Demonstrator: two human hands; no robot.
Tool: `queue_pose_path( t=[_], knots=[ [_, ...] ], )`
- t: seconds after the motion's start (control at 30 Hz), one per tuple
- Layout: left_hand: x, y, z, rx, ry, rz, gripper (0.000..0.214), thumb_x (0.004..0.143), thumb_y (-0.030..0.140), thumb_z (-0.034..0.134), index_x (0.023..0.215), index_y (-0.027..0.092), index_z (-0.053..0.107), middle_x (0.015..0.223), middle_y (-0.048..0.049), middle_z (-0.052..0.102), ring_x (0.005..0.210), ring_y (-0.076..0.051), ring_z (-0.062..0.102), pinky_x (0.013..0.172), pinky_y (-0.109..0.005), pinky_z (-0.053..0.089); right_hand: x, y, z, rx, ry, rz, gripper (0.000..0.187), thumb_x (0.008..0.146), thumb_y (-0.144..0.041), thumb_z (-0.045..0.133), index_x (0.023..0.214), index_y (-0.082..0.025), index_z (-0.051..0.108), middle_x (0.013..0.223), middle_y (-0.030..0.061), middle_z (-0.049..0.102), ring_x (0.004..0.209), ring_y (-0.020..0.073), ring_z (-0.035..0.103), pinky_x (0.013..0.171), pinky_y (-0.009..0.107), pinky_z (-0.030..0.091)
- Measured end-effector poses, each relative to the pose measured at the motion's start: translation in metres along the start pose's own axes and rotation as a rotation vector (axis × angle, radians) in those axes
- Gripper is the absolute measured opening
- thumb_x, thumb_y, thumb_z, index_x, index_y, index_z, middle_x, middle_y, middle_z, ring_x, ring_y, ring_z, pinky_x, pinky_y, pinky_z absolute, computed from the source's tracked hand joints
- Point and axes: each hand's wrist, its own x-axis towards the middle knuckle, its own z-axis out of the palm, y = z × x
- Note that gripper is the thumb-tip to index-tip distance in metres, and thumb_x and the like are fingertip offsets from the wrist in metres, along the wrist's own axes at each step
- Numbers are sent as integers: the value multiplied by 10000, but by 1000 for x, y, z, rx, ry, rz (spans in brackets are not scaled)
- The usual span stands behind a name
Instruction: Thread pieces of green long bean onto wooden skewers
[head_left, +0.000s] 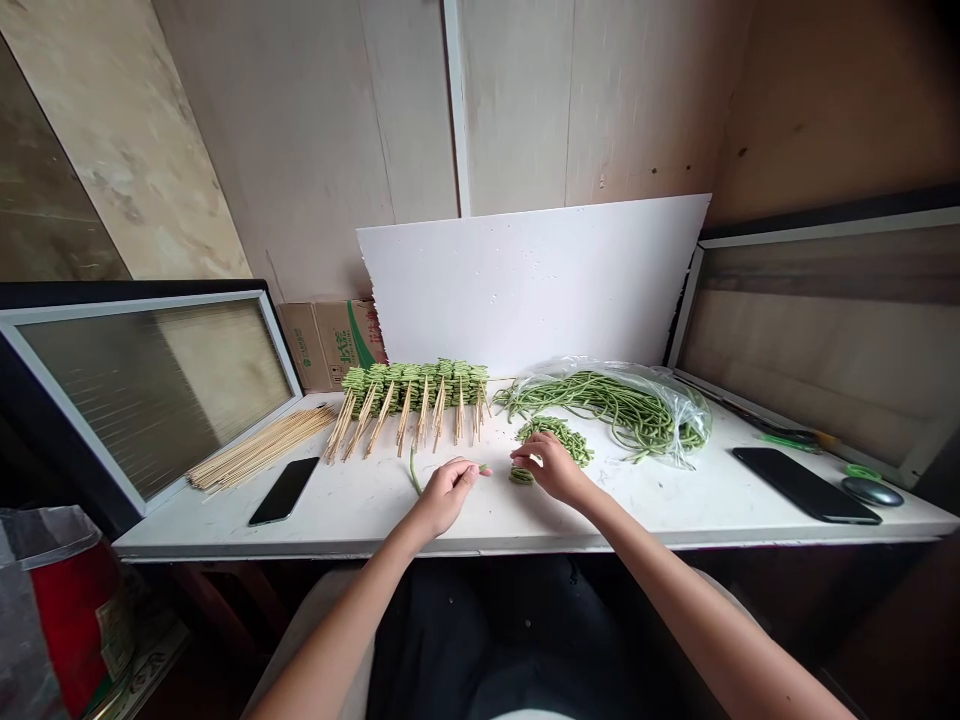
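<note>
The person's left hand (442,497) is pinching a long, thin, green bean (474,469). The grip is nearly shut, and the bean is passing between the thumb and the fingers. One end is poking out past the fingertips, and the other end is curving down toward the bench.

The right hand (551,468) is resting just beside the left hand, with its fingers curling down. Its grip is partly closed, but I cannot tell if it has hold of anything. It is right over a small stack of short green bean pieces (521,476), and it is touching the edge of a bigger heap of green bean pieces (561,437).

A clear plastic bag of long green beans (600,410) is lying behind the hands on the white bench (637,512). Green beans on thin wooden sticks (412,390) are lying in a neat row to the left. A bundle of bare wooden sticks (259,447) and a black phone (285,490) are lying near them.
</note>
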Motion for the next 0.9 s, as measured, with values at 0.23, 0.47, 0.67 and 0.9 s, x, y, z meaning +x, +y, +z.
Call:
queue_pose_path(
  t=[0.23, 0.47, 0.67, 0.9],
  knots=[
    [2, -10, 1, 6, 0, -12, 472, 1039, 502, 501, 1180, 143, 772, 1129, -123, 640, 998, -227, 620, 935, -354, 480, -6, 7, 6, -73, -18, 61, 204, 934, -355, 704, 851, -208, 819, 882, 106, 774, 962, 318, 616, 877, 421, 445],
    [3, -13, 0, 71, 11, -1, 413, 1033, 467, 520, 1164, 178, 785, 1152, -120, 644, 1018, -230, 647, 913, -352, 508, -2, 12, 2, -22, 13, 64, 427, 1017, -524, 563, 866, -197, 793, 888, 123, 768, 938, 315, 627, 926, 463, 462],
    [4, -13, 2, 28, 65, 13, 334, 981, 434, 634, 1174, 190, 757, 1109, -108, 699, 981, -215, 655, 871, -335, 525, 3, -14, -13, 268, -46, 131, 526, 1011, -633, 525, 906, -196, 799, 996, 122, 784, 986, 297, 680, 807, 392, 506],
    [3, -5, 5, -61, 79, -16, 386, 923, 418, 718, 1224, 177, 700, 984, -85, 717, 908, -205, 671, 855, -341, 547, -5, -54, -9, 457, -113, -95, 311, 882, -534, 789, 1005, -249, 814, 998, 79, 790, 959, 243, 692, 802, 351, 511]
  ],
)
